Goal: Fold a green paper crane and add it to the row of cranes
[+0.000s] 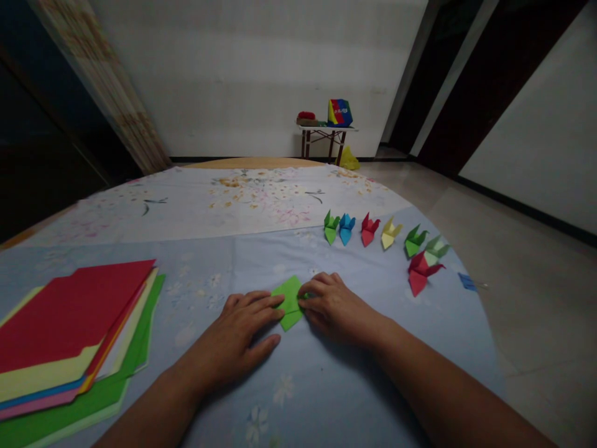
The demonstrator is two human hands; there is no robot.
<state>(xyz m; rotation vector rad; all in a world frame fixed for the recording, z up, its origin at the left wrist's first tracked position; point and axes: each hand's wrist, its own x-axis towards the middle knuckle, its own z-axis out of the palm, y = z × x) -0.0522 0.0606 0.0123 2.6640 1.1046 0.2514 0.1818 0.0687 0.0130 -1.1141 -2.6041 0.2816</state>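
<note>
A small folded piece of bright green paper (291, 300) lies on the blue cloth between my two hands, with a crease line across its lower part. My left hand (249, 326) rests flat, its fingers stretched over the paper's left edge and its thumb apart below. At the right edge, my right hand (333, 305) curls with its fingertips pinched on the paper's side corner. The fingertips cover part of that corner.
A stack of coloured paper sheets (74, 317) lies at the left. Several folded paper cranes, among them a blue one (346, 229) and a red one (422, 272), stand at the right near the round table's edge. A small side table (321, 129) stands by the wall.
</note>
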